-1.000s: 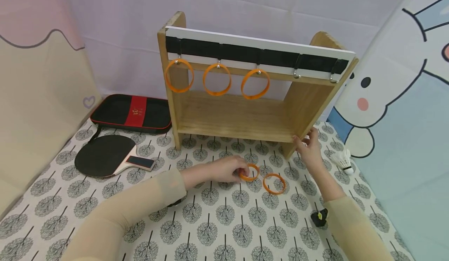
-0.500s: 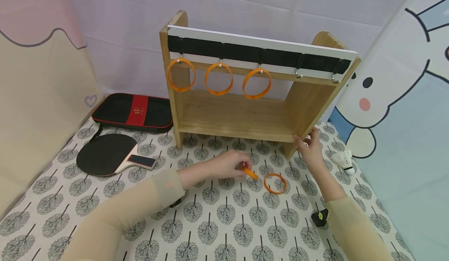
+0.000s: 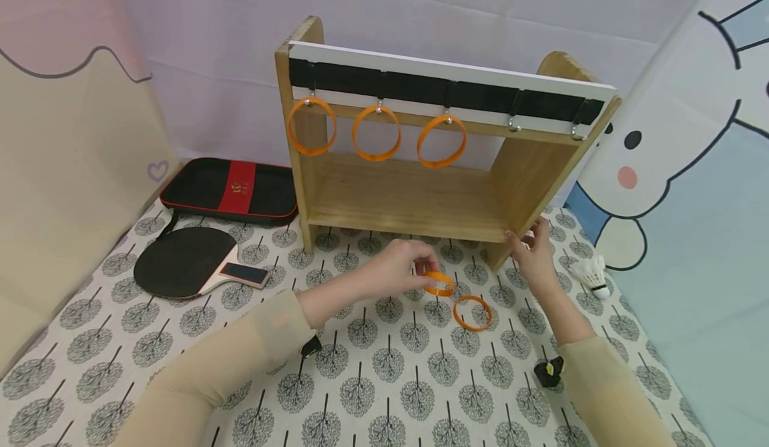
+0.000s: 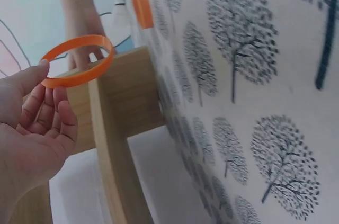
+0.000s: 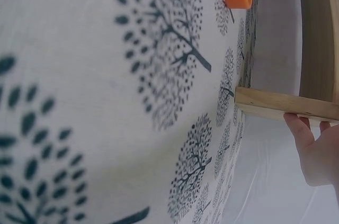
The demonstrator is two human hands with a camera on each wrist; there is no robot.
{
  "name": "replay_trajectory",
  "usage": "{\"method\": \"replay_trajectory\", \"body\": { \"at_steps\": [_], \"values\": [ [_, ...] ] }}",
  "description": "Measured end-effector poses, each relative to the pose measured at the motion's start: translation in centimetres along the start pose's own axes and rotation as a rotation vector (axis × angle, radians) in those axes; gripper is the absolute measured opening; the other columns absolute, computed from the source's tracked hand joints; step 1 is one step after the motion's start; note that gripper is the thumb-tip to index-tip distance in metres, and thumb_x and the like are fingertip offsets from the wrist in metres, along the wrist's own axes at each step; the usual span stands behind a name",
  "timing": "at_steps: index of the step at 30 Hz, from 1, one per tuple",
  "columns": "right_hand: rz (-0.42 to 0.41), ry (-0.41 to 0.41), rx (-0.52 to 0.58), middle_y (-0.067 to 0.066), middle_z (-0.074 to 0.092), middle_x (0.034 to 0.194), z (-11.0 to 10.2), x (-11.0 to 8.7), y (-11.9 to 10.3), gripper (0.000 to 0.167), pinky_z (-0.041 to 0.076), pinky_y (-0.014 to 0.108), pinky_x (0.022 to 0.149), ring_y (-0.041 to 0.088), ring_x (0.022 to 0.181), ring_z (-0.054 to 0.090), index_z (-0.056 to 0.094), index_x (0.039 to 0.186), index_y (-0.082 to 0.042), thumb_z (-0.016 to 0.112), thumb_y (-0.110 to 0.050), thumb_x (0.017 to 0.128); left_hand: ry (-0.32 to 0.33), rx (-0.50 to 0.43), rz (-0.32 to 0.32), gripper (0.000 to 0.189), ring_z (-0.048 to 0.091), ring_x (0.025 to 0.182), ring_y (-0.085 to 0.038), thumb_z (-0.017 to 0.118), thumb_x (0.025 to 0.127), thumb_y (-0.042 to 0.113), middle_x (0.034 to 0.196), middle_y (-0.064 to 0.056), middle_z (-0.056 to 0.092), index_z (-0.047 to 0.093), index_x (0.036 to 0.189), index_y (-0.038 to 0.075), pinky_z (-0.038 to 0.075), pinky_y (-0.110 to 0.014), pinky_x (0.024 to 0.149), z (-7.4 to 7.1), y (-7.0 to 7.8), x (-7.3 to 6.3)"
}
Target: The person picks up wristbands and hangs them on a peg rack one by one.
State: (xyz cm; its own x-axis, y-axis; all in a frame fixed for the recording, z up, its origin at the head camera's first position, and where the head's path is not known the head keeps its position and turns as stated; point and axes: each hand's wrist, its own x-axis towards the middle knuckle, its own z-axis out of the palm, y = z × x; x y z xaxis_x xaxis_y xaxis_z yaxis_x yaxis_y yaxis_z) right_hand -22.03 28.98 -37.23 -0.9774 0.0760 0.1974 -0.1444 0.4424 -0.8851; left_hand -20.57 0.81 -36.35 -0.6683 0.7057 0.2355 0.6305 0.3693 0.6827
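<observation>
My left hand [image 3: 399, 270] pinches an orange wristband [image 3: 444, 291] between thumb and fingers, in front of the wooden shelf [image 3: 408, 197]. In the left wrist view the wristband [image 4: 80, 79] is held up by its near edge. Another orange wristband [image 3: 472, 327] lies on the tablecloth to the right of it. My right hand [image 3: 535, 260] grips the lower part of the shelf's right side panel; the right wrist view shows fingers [image 5: 299, 128] against that panel. Three more orange wristbands [image 3: 376, 159] hang from hooks along the shelf's top rail. Two hooks [image 3: 514, 127] at the right hold nothing.
At the left lie a black table tennis paddle [image 3: 183, 263] and a black case [image 3: 204, 183] with a red band. A shuttlecock [image 3: 591, 277] lies at the right beyond my right arm. Fabric walls enclose the table behind and at both sides.
My left hand has lifted one wristband off the tablecloth and moved it slightly right and toward the shelf. The right hand stays at the side panel.
</observation>
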Motion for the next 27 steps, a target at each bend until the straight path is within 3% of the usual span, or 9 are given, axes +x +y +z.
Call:
{"method": "replay_trajectory", "body": {
  "at_steps": [6, 16, 21, 27],
  "values": [
    [0.005, 0.002, 0.028, 0.019, 0.028, 0.145, -0.2, 0.9, 1.8, 0.057, 0.053, 0.033, 0.086, 0.027, 0.119, 0.042, 0.016, 0.143, -0.01, 0.049, -0.02, 0.098, 0.043, -0.031, -0.057, 0.012, 0.057, 0.074, -0.004, 0.074, 0.083, 0.017, 0.08, 0.011, 0.061, 0.064, 0.09, 0.018, 0.05, -0.018, 0.067, -0.6, 1.2, 0.0],
    [-0.009, 0.021, 0.016, 0.017, 0.031, 0.144, -0.1, 1.4, 3.2, 0.058, 0.054, 0.021, 0.08, 0.02, 0.114, 0.044, 0.017, 0.143, -0.013, 0.051, -0.027, 0.097, 0.211, -0.17, -0.041, 0.017, 0.058, 0.073, -0.007, 0.075, 0.082, 0.019, 0.083, 0.005, 0.063, 0.065, 0.094, 0.013, 0.052, -0.019, 0.065, -2.7, 4.3, 0.7],
    [0.005, 0.016, 0.018, 0.015, 0.031, 0.145, -0.1, 1.3, 2.8, 0.056, 0.054, 0.023, 0.08, 0.02, 0.115, 0.044, 0.018, 0.142, -0.013, 0.051, -0.024, 0.098, 0.325, -0.223, -0.006, 0.017, 0.059, 0.075, -0.007, 0.075, 0.082, 0.017, 0.085, 0.003, 0.065, 0.065, 0.095, 0.012, 0.053, -0.02, 0.067, -3.8, 5.7, 1.5],
    [0.011, 0.003, 0.008, 0.02, 0.029, 0.146, -0.1, 0.4, 0.7, 0.054, 0.053, 0.039, 0.088, 0.028, 0.119, 0.043, 0.017, 0.142, -0.008, 0.048, -0.017, 0.099, 0.45, -0.29, 0.029, 0.018, 0.061, 0.076, -0.007, 0.075, 0.081, 0.016, 0.086, 0.001, 0.066, 0.065, 0.094, 0.01, 0.054, -0.02, 0.068, -4.7, 7.1, 2.5]
  ]
}}
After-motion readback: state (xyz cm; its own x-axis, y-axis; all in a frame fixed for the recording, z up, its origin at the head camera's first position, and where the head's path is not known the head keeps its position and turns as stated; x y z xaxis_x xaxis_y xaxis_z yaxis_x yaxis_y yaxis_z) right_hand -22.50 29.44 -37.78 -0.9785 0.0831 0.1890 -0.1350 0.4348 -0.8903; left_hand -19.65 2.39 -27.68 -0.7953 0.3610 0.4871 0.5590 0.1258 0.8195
